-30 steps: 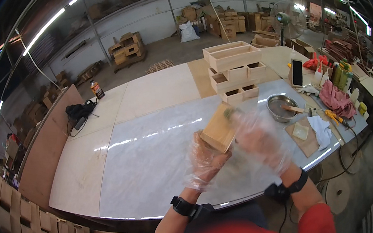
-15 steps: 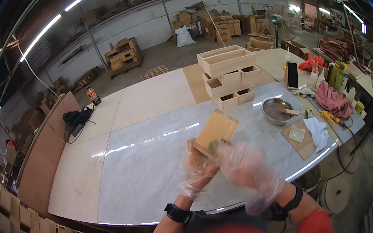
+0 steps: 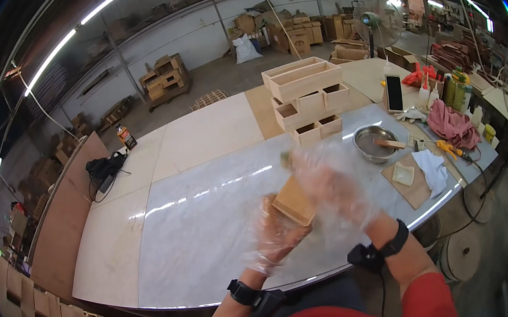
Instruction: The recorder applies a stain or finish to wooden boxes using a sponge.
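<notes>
In a clear plastic glove, my left hand (image 3: 277, 236) grips a small wooden box (image 3: 295, 201) from below, above the grey sheet on the table. The box is tilted, and its light brown face is partly covered by my right hand. My right hand (image 3: 333, 184), also gloved in loose clear plastic and smeared by motion, is at the far edge of the box. A small greenish pad (image 3: 286, 159) sticks out at its fingertips; most of the pad is hidden.
Pale wooden boxes (image 3: 302, 79) stand stacked beyond my hands. Right of them are a metal bowl (image 3: 374, 153) with a brush across its rim, a white cloth (image 3: 431, 174), a phone (image 3: 394, 92), a pink cloth (image 3: 451, 124) and several bottles. A black bag (image 3: 104, 165) lies far left.
My right hand and the greenish pad have moved from the near part of the box to its far end. The box has tipped and sits slightly lower in my left hand.
</notes>
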Demonstrator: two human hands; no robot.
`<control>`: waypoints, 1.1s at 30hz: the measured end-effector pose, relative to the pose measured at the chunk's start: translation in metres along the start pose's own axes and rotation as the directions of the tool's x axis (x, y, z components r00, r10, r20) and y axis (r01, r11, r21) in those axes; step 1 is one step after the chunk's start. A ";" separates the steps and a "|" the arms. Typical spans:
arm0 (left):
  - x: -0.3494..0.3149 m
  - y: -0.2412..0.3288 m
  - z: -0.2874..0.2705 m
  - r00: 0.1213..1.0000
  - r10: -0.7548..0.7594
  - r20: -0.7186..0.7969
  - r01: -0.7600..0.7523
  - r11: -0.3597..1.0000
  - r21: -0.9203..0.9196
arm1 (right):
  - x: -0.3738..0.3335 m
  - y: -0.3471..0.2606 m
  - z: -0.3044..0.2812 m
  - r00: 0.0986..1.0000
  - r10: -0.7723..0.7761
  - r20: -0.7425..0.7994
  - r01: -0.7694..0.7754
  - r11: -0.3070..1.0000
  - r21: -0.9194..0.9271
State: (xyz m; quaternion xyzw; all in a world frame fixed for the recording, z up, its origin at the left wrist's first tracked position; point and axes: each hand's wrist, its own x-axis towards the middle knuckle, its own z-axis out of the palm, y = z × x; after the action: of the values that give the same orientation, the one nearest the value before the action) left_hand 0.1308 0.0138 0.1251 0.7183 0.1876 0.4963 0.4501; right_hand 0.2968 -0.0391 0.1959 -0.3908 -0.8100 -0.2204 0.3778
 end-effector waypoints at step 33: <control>0.043 -0.014 0.013 0.754 -0.593 0.281 -0.014 0.413 0.911 | -0.095 0.028 0.092 0.791 0.583 0.189 -0.612 0.762 0.212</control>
State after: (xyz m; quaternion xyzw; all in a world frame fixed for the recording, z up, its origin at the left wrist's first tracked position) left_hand 0.1639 0.0458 0.1356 0.9072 0.3984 -0.0026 0.1353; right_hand 0.3176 -0.0068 0.0660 -0.5867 -0.6845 0.0426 0.4306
